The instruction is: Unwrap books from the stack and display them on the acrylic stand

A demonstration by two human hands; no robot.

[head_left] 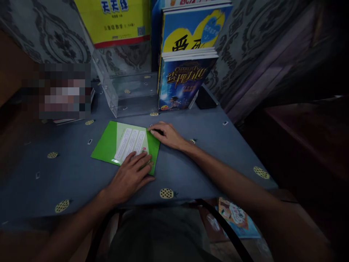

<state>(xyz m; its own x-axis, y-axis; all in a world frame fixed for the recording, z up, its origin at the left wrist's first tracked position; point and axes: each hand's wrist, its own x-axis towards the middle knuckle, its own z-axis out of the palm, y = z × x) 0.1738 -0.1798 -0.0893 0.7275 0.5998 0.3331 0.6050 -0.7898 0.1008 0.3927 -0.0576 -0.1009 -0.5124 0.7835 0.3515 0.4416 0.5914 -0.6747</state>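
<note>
A thin green book (pixel 105 143) with white text panels lies closed and at a slant on the dark tablecloth. My left hand (pixel 133 174) rests flat on its near right part, fingers spread over the lower ends of the panels. At the book's far right corner is my right hand (pixel 166 134), its fingers bent and the fingertips touching the cover's edge. A gap shows between that hand's thumb and index finger, and I see nothing held there. The left fingers cover a bit of the cover.
A clear acrylic bookstand (pixel 117 105) stands behind, bearing a yellow workbook (pixel 117 25). To its right, blue-covered books (pixel 188 82) stand upright near a black phone-like object (pixel 205 98). A blurred-out pile (pixel 65 94) sits at left. Below the table lies another book (pixel 237 218).
</note>
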